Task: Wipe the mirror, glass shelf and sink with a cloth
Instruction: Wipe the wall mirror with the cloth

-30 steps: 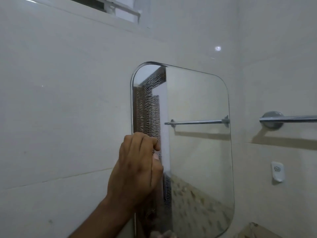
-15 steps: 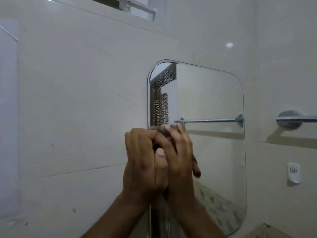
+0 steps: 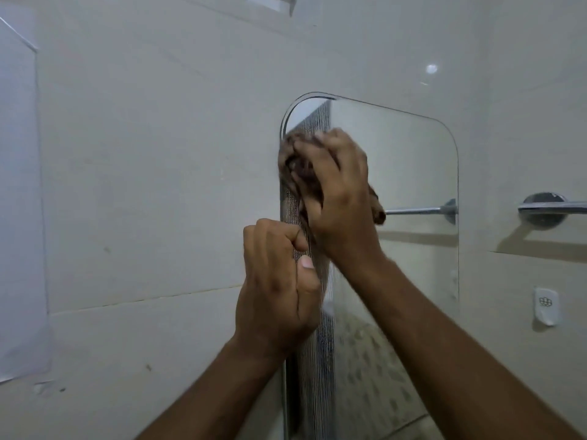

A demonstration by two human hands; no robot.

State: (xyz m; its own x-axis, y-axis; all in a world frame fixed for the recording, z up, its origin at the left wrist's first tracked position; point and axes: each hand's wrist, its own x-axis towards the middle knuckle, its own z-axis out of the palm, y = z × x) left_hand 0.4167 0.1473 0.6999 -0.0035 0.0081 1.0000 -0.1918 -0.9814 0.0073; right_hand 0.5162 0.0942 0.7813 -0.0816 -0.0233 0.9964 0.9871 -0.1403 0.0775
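Right hand point(image 3: 336, 188) is up at the mirror's point(image 3: 397, 173) top left corner, fingers point(image 3: 320, 144) curled around a bunched brown cloth point(image 3: 298, 166) and pressing it on the glass. Left hand point(image 3: 276, 290) sits lower at the mirror's left edge, fingers curled in a loose fist, thumb up; can't tell if it's gripping the edge. Compared to half a second ago, the right hand has slid up and away from the left, which hasn't moved. Right of the mirror there's a chrome towel bar point(image 3: 552, 208) with a white wall hook point(image 3: 545, 306) below it.
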